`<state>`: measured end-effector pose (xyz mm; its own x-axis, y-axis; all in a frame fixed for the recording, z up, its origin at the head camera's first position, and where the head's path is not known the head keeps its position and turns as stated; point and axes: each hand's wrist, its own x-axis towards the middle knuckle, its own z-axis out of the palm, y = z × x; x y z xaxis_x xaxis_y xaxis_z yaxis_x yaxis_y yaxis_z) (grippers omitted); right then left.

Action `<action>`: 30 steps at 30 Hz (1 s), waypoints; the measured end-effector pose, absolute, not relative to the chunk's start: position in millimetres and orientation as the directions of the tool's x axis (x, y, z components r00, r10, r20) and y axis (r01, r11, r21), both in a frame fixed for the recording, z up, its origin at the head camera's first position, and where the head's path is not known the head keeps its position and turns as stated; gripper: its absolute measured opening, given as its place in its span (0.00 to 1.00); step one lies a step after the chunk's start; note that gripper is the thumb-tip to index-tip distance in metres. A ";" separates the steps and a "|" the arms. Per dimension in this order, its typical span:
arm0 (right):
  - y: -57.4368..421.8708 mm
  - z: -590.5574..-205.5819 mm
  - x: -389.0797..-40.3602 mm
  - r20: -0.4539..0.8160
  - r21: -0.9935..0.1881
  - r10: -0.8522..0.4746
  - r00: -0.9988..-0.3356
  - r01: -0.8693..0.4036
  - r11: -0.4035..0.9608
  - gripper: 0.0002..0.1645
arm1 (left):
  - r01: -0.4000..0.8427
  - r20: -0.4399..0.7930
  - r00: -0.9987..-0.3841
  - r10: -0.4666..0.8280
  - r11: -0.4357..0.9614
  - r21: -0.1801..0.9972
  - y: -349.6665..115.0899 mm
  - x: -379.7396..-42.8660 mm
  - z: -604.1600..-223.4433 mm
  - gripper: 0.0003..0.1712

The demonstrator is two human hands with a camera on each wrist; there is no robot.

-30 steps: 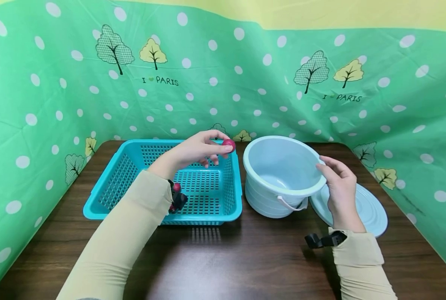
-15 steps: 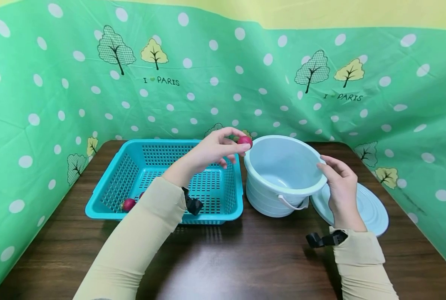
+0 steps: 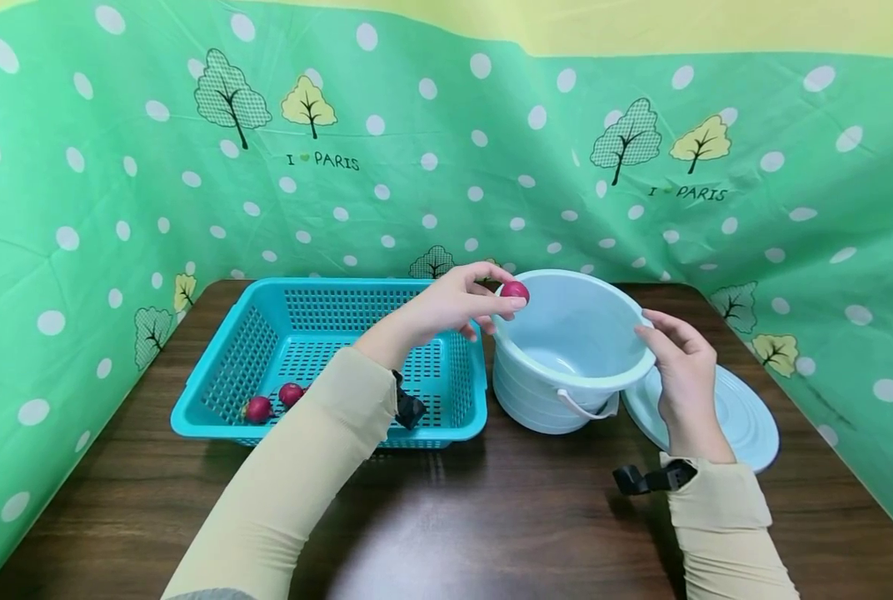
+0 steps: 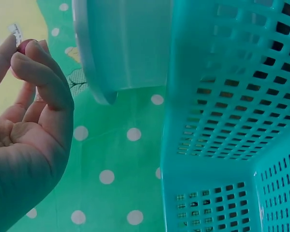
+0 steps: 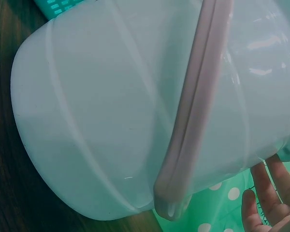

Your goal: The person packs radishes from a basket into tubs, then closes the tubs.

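A small round red radish (image 3: pixel 515 292) is pinched between the thumb and fingertips of my left hand (image 3: pixel 456 302), over the left rim of a pale blue bucket (image 3: pixel 532 396). In the left wrist view the radish (image 4: pixel 25 47) shows at the fingertips, the other fingers curving loosely. My right hand (image 3: pixel 685 375) grips the bucket's right rim, thumb on the inner side. Inside the turquoise basket (image 3: pixel 446 434) lie radishes (image 3: pixel 257 408) near its front left corner, partly covered by my left sleeve. The bucket's inside shows a bare bottom.
A pale blue lid (image 3: pixel 750 421) lies on the dark wooden table (image 3: pixel 454 533), partly behind the bucket and right hand. The bucket's handle (image 3: pixel 581 407) hangs down at the front. A green dotted cloth (image 3: pixel 416 133) stands behind and along both sides.
My left hand has carried the radish rightward from above the basket to the bucket's left rim. More radishes in the basket have come into sight. The right hand stays on the rim.
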<state>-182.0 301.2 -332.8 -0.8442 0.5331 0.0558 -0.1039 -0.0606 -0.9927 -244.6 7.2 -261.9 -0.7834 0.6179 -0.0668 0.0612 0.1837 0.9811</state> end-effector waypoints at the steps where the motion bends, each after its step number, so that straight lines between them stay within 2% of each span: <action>1: 301.2 -332.6 -182.0 0.056 -0.993 0.534 -0.844 -0.104 -0.060 0.14 | 0.065 -0.067 -0.779 0.624 0.187 0.980 8.8 -245.0 -262.2 0.23; 12: 298.5 -332.7 -183.3 0.069 -0.993 0.520 -0.852 -0.108 -0.044 0.16 | 0.081 -0.098 -0.759 0.643 0.242 0.967 19.1 -246.4 -264.8 0.23; 30: 300.8 -334.0 -182.8 0.070 -0.994 0.541 -0.838 -0.106 -0.035 0.14 | 0.104 -0.105 -0.747 0.656 0.271 0.957 22.4 -247.2 -268.3 0.21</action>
